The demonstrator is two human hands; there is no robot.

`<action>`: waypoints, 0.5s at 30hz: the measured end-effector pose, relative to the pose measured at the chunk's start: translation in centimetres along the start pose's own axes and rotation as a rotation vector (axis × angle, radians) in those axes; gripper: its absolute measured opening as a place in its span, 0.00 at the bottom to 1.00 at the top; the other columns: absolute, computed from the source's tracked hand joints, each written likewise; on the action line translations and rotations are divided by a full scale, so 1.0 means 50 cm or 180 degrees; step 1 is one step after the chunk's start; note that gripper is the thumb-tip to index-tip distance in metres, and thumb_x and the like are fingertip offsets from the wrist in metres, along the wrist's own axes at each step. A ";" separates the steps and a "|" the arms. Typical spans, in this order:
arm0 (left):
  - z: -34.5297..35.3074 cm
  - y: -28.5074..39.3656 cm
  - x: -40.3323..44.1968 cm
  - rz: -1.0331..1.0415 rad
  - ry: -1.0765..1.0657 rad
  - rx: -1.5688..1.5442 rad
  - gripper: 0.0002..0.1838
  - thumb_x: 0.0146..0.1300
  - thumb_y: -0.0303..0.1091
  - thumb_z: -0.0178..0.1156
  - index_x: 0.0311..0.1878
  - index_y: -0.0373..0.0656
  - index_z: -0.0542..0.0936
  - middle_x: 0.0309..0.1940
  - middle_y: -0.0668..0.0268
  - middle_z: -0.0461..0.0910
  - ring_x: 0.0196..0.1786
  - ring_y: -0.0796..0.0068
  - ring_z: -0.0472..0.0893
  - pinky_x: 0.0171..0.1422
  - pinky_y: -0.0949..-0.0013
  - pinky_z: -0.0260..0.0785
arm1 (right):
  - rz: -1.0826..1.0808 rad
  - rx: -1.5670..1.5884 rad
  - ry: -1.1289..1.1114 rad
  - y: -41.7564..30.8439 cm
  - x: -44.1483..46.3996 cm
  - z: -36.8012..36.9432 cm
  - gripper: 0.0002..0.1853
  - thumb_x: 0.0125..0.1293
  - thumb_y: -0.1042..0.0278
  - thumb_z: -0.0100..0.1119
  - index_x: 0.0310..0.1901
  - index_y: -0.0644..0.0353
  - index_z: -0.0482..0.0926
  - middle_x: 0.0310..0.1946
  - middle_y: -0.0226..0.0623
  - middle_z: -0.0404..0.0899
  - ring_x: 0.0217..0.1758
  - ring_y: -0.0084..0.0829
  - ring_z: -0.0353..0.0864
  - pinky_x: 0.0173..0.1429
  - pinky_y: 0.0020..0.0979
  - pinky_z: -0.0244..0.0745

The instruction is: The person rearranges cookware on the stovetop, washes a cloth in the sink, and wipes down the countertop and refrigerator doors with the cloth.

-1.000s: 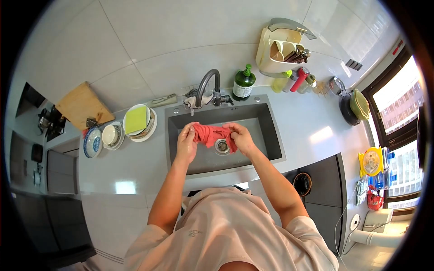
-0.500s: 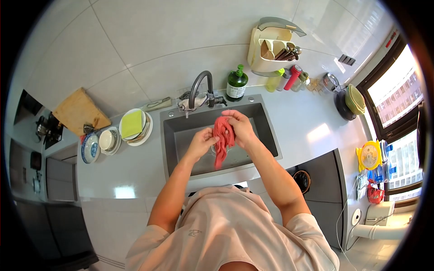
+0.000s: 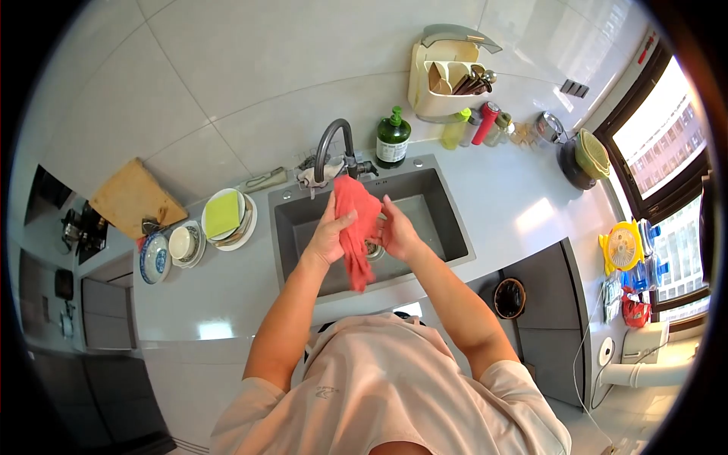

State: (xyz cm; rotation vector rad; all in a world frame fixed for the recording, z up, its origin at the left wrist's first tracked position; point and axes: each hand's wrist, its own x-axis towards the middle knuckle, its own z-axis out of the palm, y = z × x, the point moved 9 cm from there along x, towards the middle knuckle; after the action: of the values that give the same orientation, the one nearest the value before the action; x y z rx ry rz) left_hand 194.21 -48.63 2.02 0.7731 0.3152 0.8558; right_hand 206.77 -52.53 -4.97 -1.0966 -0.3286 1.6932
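A red cloth (image 3: 355, 227) hangs loosely unfolded over the grey sink (image 3: 425, 220), below the curved tap (image 3: 326, 144). My left hand (image 3: 328, 236) grips its left side, with the thumb over the front of the fabric. Beside the cloth's right edge is my right hand (image 3: 397, 233), its fingers apart and curved; nothing shows held in it, though the fingertips come close to the fabric. The sink drain (image 3: 374, 250) is partly hidden behind the cloth.
Plates with a green cloth (image 3: 222, 214), bowls (image 3: 182, 243) and a cutting board (image 3: 136, 199) lie left of the sink. Behind it stands a green pump bottle (image 3: 392, 140). Farther right are a cutlery holder (image 3: 447, 80), bottles (image 3: 486, 123) and stacked bowls (image 3: 591, 155).
The red cloth was bunched between both hands, then turned to hang down; now it is spread wider at the left hand. My right hand has come away from it. The view has shifted slightly.
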 end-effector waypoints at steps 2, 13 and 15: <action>-0.011 -0.006 -0.005 -0.0075 0.0171 0.0152 0.35 0.79 0.29 0.59 0.85 0.53 0.60 0.75 0.64 0.72 0.77 0.65 0.73 0.82 0.53 0.66 | -0.0237 -0.0909 0.1238 0.037 0.057 -0.107 0.30 0.80 0.37 0.56 0.63 0.57 0.82 0.60 0.34 0.85 0.59 0.30 0.82 0.60 0.36 0.76; -0.071 -0.001 -0.014 0.0016 0.0717 0.0964 0.27 0.80 0.37 0.64 0.77 0.42 0.70 0.67 0.64 0.79 0.68 0.72 0.79 0.75 0.63 0.72 | -0.1090 -0.0853 -0.0304 -0.082 -0.058 0.052 0.17 0.81 0.61 0.65 0.63 0.62 0.82 0.56 0.32 0.86 0.54 0.22 0.83 0.63 0.29 0.79; -0.063 0.006 -0.018 0.0058 0.0732 0.1643 0.27 0.77 0.39 0.69 0.73 0.40 0.74 0.62 0.64 0.82 0.64 0.75 0.81 0.72 0.65 0.73 | -0.1230 -0.1117 -0.0505 -0.092 -0.056 0.070 0.16 0.82 0.61 0.64 0.62 0.62 0.82 0.53 0.30 0.86 0.53 0.21 0.83 0.62 0.29 0.79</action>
State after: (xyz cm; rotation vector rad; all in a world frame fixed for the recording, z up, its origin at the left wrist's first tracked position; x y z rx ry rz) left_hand 191.76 -47.66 0.03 1.1572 0.7532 0.8928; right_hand 206.93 -52.03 1.45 -1.0657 -0.9070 1.4057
